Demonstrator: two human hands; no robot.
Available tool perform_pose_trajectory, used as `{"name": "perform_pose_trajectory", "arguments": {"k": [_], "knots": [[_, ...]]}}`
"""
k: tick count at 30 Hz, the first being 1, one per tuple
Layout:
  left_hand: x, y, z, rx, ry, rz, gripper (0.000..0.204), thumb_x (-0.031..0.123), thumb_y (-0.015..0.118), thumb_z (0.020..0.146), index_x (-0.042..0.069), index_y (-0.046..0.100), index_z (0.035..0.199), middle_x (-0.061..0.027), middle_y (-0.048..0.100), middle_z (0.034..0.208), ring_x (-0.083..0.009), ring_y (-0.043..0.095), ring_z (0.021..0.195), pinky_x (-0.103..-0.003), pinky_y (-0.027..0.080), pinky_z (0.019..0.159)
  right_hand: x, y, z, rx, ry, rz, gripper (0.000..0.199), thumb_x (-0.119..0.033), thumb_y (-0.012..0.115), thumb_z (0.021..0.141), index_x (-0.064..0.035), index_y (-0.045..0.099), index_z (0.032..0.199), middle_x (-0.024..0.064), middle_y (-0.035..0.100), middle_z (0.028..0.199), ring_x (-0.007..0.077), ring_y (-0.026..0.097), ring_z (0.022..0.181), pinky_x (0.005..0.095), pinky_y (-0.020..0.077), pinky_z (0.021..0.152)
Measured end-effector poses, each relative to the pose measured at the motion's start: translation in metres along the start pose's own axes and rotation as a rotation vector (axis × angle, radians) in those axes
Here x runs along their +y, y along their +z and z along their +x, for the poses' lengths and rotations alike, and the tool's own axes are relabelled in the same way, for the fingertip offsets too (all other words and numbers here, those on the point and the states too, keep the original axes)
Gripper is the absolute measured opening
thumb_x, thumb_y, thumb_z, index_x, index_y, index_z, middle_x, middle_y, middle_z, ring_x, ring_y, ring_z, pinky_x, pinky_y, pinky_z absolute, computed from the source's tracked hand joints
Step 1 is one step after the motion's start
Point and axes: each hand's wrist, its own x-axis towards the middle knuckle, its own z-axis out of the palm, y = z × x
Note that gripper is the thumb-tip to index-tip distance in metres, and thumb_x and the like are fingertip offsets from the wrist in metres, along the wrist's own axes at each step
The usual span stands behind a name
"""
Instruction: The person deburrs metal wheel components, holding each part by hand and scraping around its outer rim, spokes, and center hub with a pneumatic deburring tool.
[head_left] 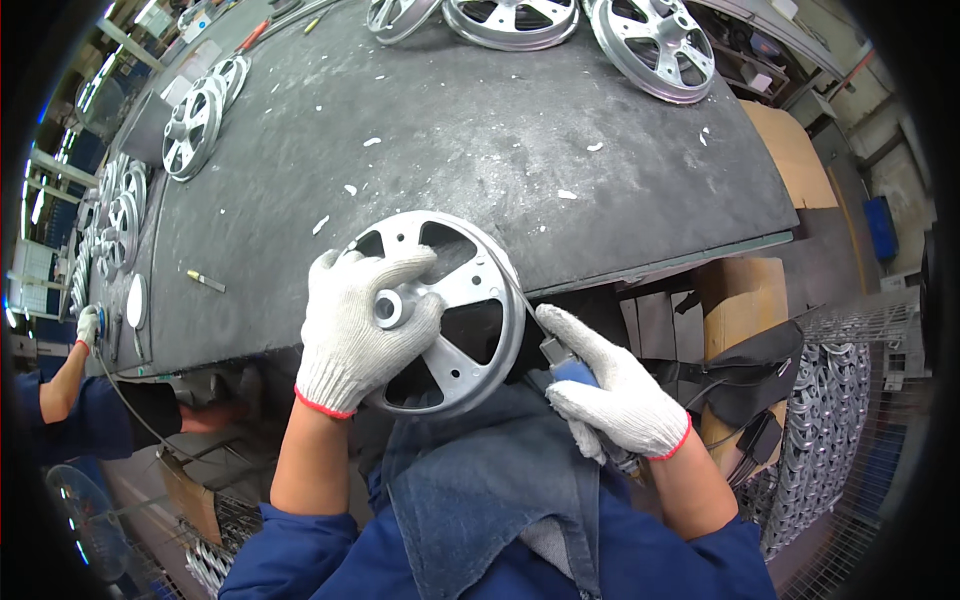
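Note:
A silver cast-metal wheel (468, 286) with broad spokes and a raised hub leans over the near table edge, above the cloth on my lap. My left hand (358, 318), in a white knitted glove, grips it by the spokes, thumb and fingers around the hub. In my right hand (628, 402), gloved alike, is a blue-bodied power file (572, 370); its thin blade runs up along the wheel's right rim. Whether blade and rim touch, I cannot tell. My palm hides the tool's rear.
The dark table (450, 130) carries metal scraps, a marker (206, 281) and several more wheels (655, 45) at its far edge and left side. Beside my right arm stand a cardboard box (745, 305) and a wire cage (820, 430) of metal parts. Another person's gloved hand (88, 326) works at left.

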Motion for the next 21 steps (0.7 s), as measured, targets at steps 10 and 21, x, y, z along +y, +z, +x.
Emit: {"name": "perform_pose_trajectory", "arguments": {"k": [10,21], "knots": [[-0.008,0.003,0.0,-0.03,-0.005,0.013,0.036,0.026,0.081,0.083,0.015,0.086,0.118,-0.0068,0.085,0.101,-0.0298,0.076,0.107,-0.048,0.044,0.118,-0.017,0.014,-0.004,0.128,-0.045,-0.227,0.079,-0.01,0.067,0.102,-0.0093,0.039,0.175,0.0245,0.069,0.147,0.0087,0.06,0.055,0.0281,0.0554,0.055],[-0.012,-0.001,0.0,-0.096,-0.019,0.018,0.037,0.032,0.079,0.086,0.015,0.085,0.118,-0.0071,0.085,0.102,-0.03,0.077,0.106,-0.05,0.041,0.119,-0.009,0.012,-0.008,0.162,-0.235,-0.604,0.071,-0.017,0.07,0.104,-0.012,0.047,0.171,0.0263,0.071,0.145,0.0378,0.074,0.129,0.0435,0.0553,0.113]]}}
